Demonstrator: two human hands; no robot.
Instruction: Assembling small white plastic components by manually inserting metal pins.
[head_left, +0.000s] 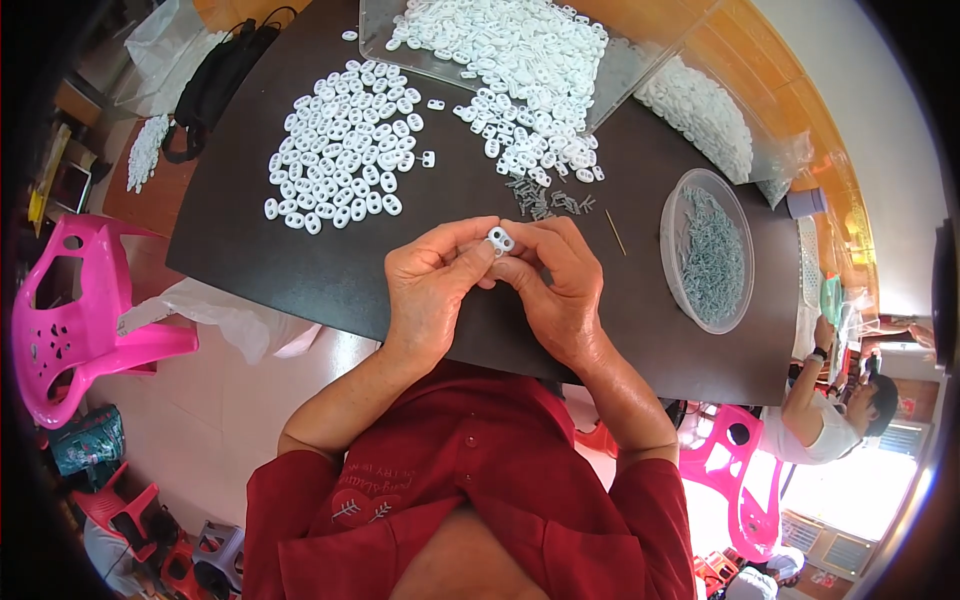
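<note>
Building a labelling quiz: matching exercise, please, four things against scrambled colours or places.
1. Held piece
2. Tub
3. Stick
4. Strapped bag

A. Lying on the table, left of the tub
B. Black
C. White, between left hand and right hand
D. Contains blue-grey parts

Pairs: 1-C, 2-D, 3-A, 4-B
</note>
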